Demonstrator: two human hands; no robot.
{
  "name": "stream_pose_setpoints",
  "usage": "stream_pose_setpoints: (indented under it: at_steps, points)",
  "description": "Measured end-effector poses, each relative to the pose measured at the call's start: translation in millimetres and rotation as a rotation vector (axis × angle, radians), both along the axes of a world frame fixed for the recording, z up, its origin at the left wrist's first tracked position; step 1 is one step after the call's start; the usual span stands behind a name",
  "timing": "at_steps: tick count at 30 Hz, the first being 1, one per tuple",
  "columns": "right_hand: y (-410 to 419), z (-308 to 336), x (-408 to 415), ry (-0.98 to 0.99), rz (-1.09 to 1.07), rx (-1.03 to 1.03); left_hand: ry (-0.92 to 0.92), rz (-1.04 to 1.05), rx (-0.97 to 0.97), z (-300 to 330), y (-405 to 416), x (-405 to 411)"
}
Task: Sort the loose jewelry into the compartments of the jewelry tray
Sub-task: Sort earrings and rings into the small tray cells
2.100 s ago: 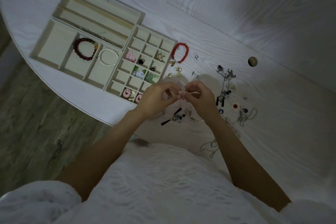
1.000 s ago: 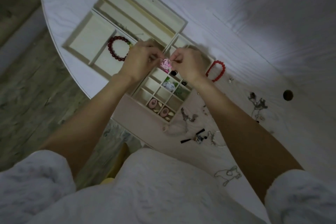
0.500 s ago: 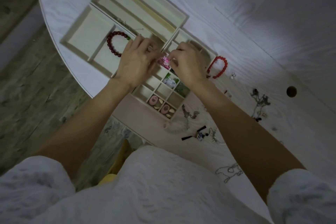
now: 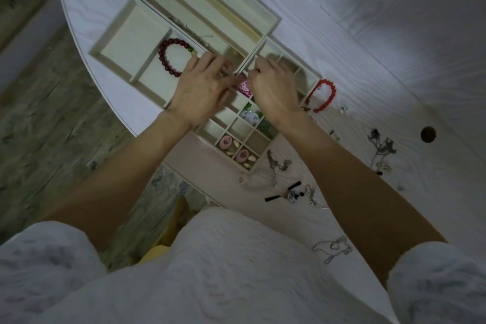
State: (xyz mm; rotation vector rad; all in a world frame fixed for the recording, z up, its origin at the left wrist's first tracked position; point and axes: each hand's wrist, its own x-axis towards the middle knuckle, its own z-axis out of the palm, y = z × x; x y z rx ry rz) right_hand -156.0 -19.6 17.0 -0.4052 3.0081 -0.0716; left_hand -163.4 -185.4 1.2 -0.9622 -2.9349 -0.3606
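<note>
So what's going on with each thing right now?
Tray: on the table, some compartments filled.
Dark bracelet: lying in a tray compartment.
Red bracelet: loose on the table, beside the tray.
Pink piece: in a small compartment, between the hands.
Necklace: loose, near the table edge.
Left hand: fingers curled over the tray.
Right hand: fingers curled; what it pinches is unclear.

Two hands, left hand [image 4: 202,92] and right hand [image 4: 276,89], meet fingertips over a jewelry tray [image 4: 126,50] on a white tabletop [image 4: 368,21]; loose chains [image 4: 381,147] lie nearby.
</note>
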Motion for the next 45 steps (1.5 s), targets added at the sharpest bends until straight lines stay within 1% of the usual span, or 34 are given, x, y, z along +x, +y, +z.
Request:
stream_pose_setpoints:
  at_steps: [3,7,10,15,20,27,33,39,42,45]
  points:
    - [-0.5,3.8,2.8,-0.030,-0.120,-0.016,0.002,0.008,0.000,-2.2,0.2,0.8]
    - [-6.6,6.9,8.2,-0.045,-0.201,0.047,0.003,0.030,0.012,-3.3,0.2,2.0]
    - [-10.2,7.1,7.4,-0.045,-0.236,0.043,0.004,0.043,0.021,-2.8,-1.0,4.6]
    - [-1.9,15.6,6.7,-0.031,-0.199,-0.015,0.004,0.039,-0.007,0.1,-0.5,6.4]
    - [1.6,20.6,5.1,-0.062,-0.147,0.058,-0.024,0.017,-0.043,-0.2,4.3,11.0]
    - [-0.4,23.0,2.4,-0.088,-0.110,0.072,-0.070,0.054,-0.135,1.4,6.8,10.1]
    - [10.2,20.1,10.8,-0.104,-0.031,-0.054,-0.021,0.026,-0.149,3.8,10.5,14.1]
    - [13.3,14.1,18.1,-0.071,-0.021,-0.062,-0.069,0.043,-0.205,3.8,7.9,14.6]
    - [11.9,14.0,17.7,-0.047,-0.022,-0.075,-0.091,0.039,-0.171,3.0,8.5,16.1]
    - [12.2,10.7,18.5,-0.020,-0.044,-0.165,-0.088,0.042,-0.125,3.9,8.8,16.4]
